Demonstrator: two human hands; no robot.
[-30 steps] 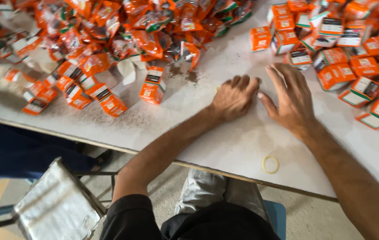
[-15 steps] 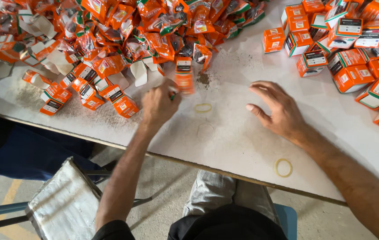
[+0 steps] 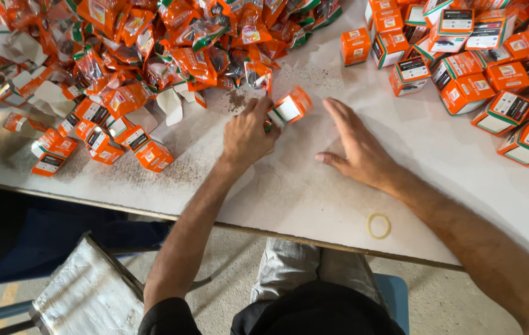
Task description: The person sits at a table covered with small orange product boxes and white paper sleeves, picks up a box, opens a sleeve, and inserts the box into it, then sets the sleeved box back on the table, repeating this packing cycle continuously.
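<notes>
Both forearms are bare from the elbow down to the left hand [image 3: 249, 133] and the right hand [image 3: 357, 149], and I see no watch, ring or glove on them. At the left upper arm the edge of a short black sleeve [image 3: 165, 316] shows, and it belongs to a black shirt [image 3: 314, 310] that covers the body at the bottom of the view. On the legs the person wears light grey trousers [image 3: 314, 267] of a washed, jeans-like cloth with some creases.

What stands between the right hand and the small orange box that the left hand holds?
Nothing visible does. The left hand grips the small orange box, and the right hand lies open beside it with only bare table between them.
</notes>
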